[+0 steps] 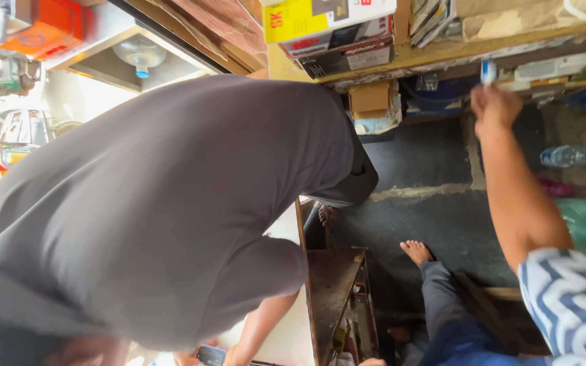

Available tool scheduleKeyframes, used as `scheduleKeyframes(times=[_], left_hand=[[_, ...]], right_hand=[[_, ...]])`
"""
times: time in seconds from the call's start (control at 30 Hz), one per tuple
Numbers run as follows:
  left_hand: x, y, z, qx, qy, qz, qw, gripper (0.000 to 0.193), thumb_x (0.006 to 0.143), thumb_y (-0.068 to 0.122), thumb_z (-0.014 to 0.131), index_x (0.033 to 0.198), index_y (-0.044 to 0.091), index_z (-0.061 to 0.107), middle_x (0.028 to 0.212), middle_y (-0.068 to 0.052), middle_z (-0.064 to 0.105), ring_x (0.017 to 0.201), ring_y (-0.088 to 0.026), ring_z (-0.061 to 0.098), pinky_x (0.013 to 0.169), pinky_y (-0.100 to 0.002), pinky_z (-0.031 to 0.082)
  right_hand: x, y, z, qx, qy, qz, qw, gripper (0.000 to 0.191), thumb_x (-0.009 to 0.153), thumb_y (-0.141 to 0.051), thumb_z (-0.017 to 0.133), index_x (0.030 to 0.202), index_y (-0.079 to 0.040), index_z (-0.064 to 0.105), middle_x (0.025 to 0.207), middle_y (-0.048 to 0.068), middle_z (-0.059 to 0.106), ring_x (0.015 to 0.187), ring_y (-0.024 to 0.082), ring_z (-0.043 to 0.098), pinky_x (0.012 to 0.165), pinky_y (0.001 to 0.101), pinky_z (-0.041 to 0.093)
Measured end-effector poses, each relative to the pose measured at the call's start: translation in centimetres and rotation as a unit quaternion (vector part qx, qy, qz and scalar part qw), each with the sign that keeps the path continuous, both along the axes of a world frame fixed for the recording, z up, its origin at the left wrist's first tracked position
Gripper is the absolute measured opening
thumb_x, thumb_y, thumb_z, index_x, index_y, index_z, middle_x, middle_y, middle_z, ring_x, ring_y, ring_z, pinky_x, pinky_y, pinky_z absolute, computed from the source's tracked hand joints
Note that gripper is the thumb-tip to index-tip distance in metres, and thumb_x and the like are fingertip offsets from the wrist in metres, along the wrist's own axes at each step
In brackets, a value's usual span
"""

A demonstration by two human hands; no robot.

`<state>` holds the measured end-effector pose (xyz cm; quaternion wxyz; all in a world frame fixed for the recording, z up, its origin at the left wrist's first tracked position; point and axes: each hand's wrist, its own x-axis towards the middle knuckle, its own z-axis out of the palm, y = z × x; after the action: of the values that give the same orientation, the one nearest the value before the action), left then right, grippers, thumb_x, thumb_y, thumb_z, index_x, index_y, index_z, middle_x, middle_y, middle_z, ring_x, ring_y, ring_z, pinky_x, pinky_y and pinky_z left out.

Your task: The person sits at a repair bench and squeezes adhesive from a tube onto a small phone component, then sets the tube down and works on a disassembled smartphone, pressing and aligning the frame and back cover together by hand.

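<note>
Right hand (495,107) at 1 o'clock, arm raised from the blue-and-white patterned sleeve (571,298), fingers clamped on a small white-and-blue object (488,70) held at the edge of the cluttered wooden shelf (442,55). Left hand not in view. Clear plastic water bottle with blue cap (568,156) at 3 o'clock, contents not discernible. Another person's bent back in grey shirt (164,203) fills 9 o'clock

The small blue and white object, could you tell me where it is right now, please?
In the head view, the small blue and white object is at upper right, pinched in the right hand, raised against the cluttered wooden shelf, above the clear plastic bottle.
</note>
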<state>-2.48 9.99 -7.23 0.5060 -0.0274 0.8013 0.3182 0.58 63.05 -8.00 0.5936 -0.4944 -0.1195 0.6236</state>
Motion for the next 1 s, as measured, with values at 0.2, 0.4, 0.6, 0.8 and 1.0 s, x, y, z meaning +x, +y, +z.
scheduleKeyframes(times=[0.2, 0.4, 0.6, 0.8, 1.0], left_hand=[[-1.7, 2.2, 2.3, 0.166, 0.043, 0.068, 0.983, 0.007, 0.078, 0.001, 0.080, 0.081, -0.002, 0.074, 0.139, -0.015, 0.050, 0.121, -0.027, 0.055, 0.095, -0.037, 0.046], [1.6, -1.9, 8.4, 0.332, 0.061, 0.183, 0.923, 0.005, 0.078, -0.001, 0.078, 0.081, -0.003, 0.074, 0.156, -0.016, 0.044, 0.136, -0.029, 0.053, 0.105, -0.039, 0.044], [3.4, -9.2, 10.7, 0.393, 0.083, 0.346, 0.848, 0.007, 0.080, -0.001, 0.077, 0.086, -0.004, 0.074, 0.147, -0.019, 0.055, 0.127, -0.028, 0.063, 0.101, -0.037, 0.052], [7.5, -16.1, 10.3, 0.394, 0.177, 0.437, 0.789, 0.008, 0.089, 0.002, 0.077, 0.096, -0.002, 0.075, 0.138, -0.016, 0.063, 0.116, -0.022, 0.064, 0.098, -0.033, 0.054], [10.7, -21.4, 8.8, 0.492, 0.137, 0.557, 0.655, 0.008, 0.091, -0.002, 0.076, 0.099, -0.002, 0.075, 0.140, -0.020, 0.061, 0.121, -0.024, 0.066, 0.101, -0.035, 0.058]], right_hand=[[6.0, -19.2, 0.3, -0.033, -0.038, 0.196, 0.979, 0.017, 0.099, -0.004, 0.064, 0.115, 0.000, 0.064, 0.102, 0.010, 0.070, 0.085, 0.017, 0.069, 0.075, 0.0289, 0.058], [10.5, -36.6, 2.8, 0.020, -0.090, 0.599, 0.796, 0.017, 0.089, -0.004, 0.069, 0.102, 0.007, 0.072, 0.087, 0.016, 0.078, 0.080, 0.021, 0.074, 0.076, 0.0329, 0.060], [6.6, -42.9, 6.0, 0.434, -0.209, 0.716, 0.506, 0.013, 0.090, -0.014, 0.074, 0.101, -0.007, 0.075, 0.092, 0.005, 0.079, 0.086, 0.014, 0.076, 0.088, 0.0323, 0.058], [3.2, -49.0, 7.5, 0.280, -0.212, 0.878, 0.326, 0.024, 0.093, -0.015, 0.066, 0.115, -0.006, 0.070, 0.095, 0.008, 0.080, 0.087, 0.014, 0.077, 0.081, 0.0300, 0.060], [3.2, -54.0, 6.1, 0.338, -0.162, 0.872, 0.314, 0.017, 0.095, -0.009, 0.070, 0.110, -0.004, 0.073, 0.091, 0.008, 0.078, 0.082, 0.011, 0.071, 0.073, 0.0256, 0.058]])
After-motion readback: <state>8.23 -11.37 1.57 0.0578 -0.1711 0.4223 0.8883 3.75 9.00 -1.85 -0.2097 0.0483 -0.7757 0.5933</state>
